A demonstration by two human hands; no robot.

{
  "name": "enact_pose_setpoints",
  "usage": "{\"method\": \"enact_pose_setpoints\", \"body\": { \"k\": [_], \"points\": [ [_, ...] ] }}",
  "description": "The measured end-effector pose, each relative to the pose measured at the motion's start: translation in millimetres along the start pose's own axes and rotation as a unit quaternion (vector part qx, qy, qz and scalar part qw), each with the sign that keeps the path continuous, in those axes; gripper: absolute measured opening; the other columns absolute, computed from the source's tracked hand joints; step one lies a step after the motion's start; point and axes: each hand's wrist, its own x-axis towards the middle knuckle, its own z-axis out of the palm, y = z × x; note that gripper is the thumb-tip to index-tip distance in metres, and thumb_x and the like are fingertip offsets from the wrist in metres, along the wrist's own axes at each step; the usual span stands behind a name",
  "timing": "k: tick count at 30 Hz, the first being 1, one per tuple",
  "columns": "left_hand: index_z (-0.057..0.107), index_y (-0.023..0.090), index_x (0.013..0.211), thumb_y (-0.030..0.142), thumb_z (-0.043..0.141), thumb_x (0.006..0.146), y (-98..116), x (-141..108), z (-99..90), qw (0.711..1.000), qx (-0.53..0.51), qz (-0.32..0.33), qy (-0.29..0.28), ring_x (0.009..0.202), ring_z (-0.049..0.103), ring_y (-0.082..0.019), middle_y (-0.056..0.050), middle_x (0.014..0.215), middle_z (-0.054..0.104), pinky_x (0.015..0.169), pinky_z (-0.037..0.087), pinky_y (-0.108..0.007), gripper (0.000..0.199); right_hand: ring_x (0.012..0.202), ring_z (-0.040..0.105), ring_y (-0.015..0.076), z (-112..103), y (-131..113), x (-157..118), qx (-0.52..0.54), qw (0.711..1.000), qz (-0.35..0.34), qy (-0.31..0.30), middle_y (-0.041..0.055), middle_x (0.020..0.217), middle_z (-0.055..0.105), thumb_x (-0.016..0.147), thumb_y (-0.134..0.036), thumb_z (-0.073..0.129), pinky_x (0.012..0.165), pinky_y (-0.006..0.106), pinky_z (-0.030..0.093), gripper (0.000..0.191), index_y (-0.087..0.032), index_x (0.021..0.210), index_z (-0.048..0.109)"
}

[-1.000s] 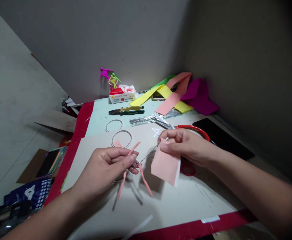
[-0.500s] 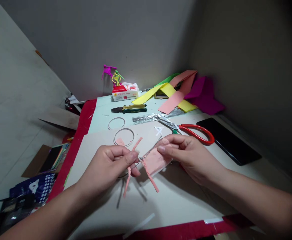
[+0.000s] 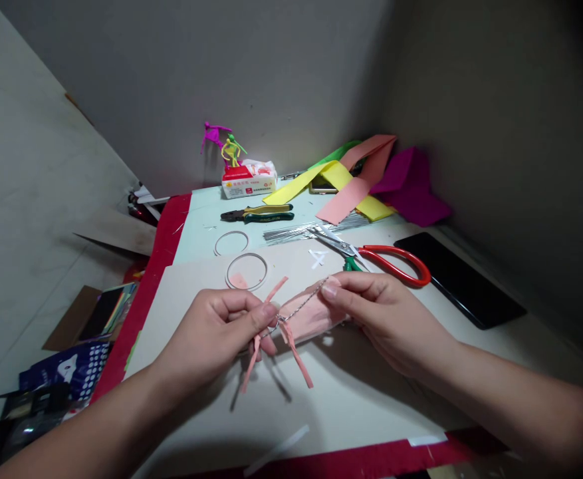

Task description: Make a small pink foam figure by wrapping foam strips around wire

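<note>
Between my hands, above the table, is a twisted wire figure point(image 3: 282, 319) partly wrapped in thin salmon paper strips, with loose strip ends hanging down and one pointing up. My left hand point(image 3: 234, 322) pinches the figure at its left side between thumb and fingers. The closed fingers of my right hand point(image 3: 365, 299) hold the end of a twisted wire arm point(image 3: 304, 304) together with a wide salmon paper strip point(image 3: 311, 319), which lies behind the wire. The strip's near end reaches the wire joint at the middle.
Red-handled scissors point(image 3: 393, 263), a black phone point(image 3: 461, 279), pliers point(image 3: 256, 213), wire rings point(image 3: 247, 271) and straight wires point(image 3: 291, 234) lie beyond my hands. Behind them are colored paper strips point(image 3: 353, 193) and a small box point(image 3: 248, 181) beside small colored figures point(image 3: 230, 152).
The thumb of my right hand has shifted up and right along the wire arm. The wide strip now lies more level behind the wire, and more of it shows.
</note>
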Motion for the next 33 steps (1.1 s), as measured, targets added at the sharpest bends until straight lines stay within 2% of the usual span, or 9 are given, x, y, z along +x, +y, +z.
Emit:
{"method": "enact_pose_setpoints", "body": {
  "k": [6, 10, 13, 17, 21, 24, 28, 33],
  "points": [
    [0.066, 0.017, 0.054, 0.034, 0.069, 0.078, 1.0, -1.2, 0.3, 1.000, 0.020, -0.002, 0.011, 0.036, 0.044, -0.006, 0.002, 0.044, 0.061, 0.036, 0.031, -0.016, 0.029, 0.074, 0.062, 0.0168, -0.2, -1.7, 0.4, -0.022, 1.000, -0.003, -0.002, 0.0035, 0.077, 0.071, 0.084, -0.037, 0.067, 0.074, 0.029, 0.047, 0.018, -0.022, 0.087, 0.076],
    [0.065, 0.017, 0.053, 0.038, 0.067, 0.078, 1.3, -1.0, 0.3, 0.999, 0.024, -0.017, 0.017, 0.032, 0.040, -0.007, 0.003, 0.040, 0.056, 0.034, 0.030, -0.017, 0.032, 0.074, 0.063, 0.0178, -0.4, -3.5, 0.1, -0.037, 0.999, -0.008, 0.004, 0.0032, 0.076, 0.071, 0.084, -0.039, 0.066, 0.072, 0.029, 0.048, 0.018, -0.023, 0.086, 0.076],
    [0.065, 0.017, 0.052, 0.036, 0.068, 0.075, 4.2, -0.8, 0.9, 0.999, 0.033, -0.012, 0.014, 0.035, 0.041, -0.007, 0.003, 0.039, 0.055, 0.036, 0.031, -0.016, 0.031, 0.074, 0.062, 0.0183, -0.7, -3.9, 0.0, -0.050, 0.999, -0.013, 0.002, 0.0035, 0.077, 0.070, 0.084, -0.039, 0.066, 0.072, 0.029, 0.047, 0.018, -0.023, 0.085, 0.076],
    [0.065, 0.017, 0.049, 0.032, 0.067, 0.074, 7.0, -1.0, 1.7, 0.999, 0.040, -0.007, 0.020, 0.036, 0.042, -0.007, 0.002, 0.040, 0.058, 0.039, 0.035, -0.017, 0.029, 0.067, 0.055, 0.0139, -1.9, -3.5, -0.3, -0.069, 0.997, -0.028, 0.006, 0.0008, 0.071, 0.065, 0.085, -0.037, 0.065, 0.065, 0.026, 0.042, 0.019, -0.022, 0.075, 0.073],
    [0.065, 0.017, 0.048, 0.033, 0.068, 0.074, 4.8, -1.2, 1.1, 0.999, 0.043, -0.011, 0.025, 0.041, 0.050, -0.009, -0.001, 0.045, 0.063, 0.042, 0.040, -0.017, 0.030, 0.064, 0.050, 0.0120, -3.8, -3.0, -1.6, -0.076, 0.997, -0.019, 0.002, -0.0001, 0.069, 0.060, 0.086, -0.038, 0.065, 0.061, 0.025, 0.039, 0.022, -0.021, 0.074, 0.071],
    [0.064, 0.017, 0.049, 0.034, 0.068, 0.074, 2.8, -1.1, 1.0, 0.999, 0.036, -0.007, 0.025, 0.040, 0.049, -0.009, 0.000, 0.046, 0.062, 0.039, 0.038, -0.018, 0.031, 0.063, 0.048, 0.0113, -4.2, -3.6, -2.6, -0.076, 0.997, -0.018, 0.003, -0.0007, 0.068, 0.057, 0.085, -0.038, 0.065, 0.059, 0.024, 0.037, 0.023, -0.020, 0.072, 0.069],
    [0.065, 0.017, 0.050, 0.035, 0.069, 0.074, 2.2, -1.1, 2.0, 0.999, 0.024, -0.009, 0.034, 0.037, 0.047, -0.009, 0.001, 0.043, 0.060, 0.037, 0.036, -0.018, 0.031, 0.062, 0.047, 0.0108, -3.9, -4.7, -2.3, -0.077, 0.997, -0.027, -0.002, -0.0013, 0.065, 0.056, 0.086, -0.036, 0.064, 0.059, 0.023, 0.037, 0.023, -0.020, 0.070, 0.069],
    [0.064, 0.017, 0.050, 0.032, 0.068, 0.076, 1.3, -0.7, 1.1, 0.999, 0.027, 0.008, 0.031, 0.038, 0.049, -0.008, 0.001, 0.044, 0.061, 0.040, 0.040, -0.017, 0.031, 0.064, 0.049, 0.0121, -3.9, -4.6, -1.2, -0.087, 0.996, -0.020, 0.007, 0.0003, 0.069, 0.059, 0.085, -0.038, 0.065, 0.060, 0.024, 0.038, 0.023, -0.020, 0.073, 0.070]
  ]
}}
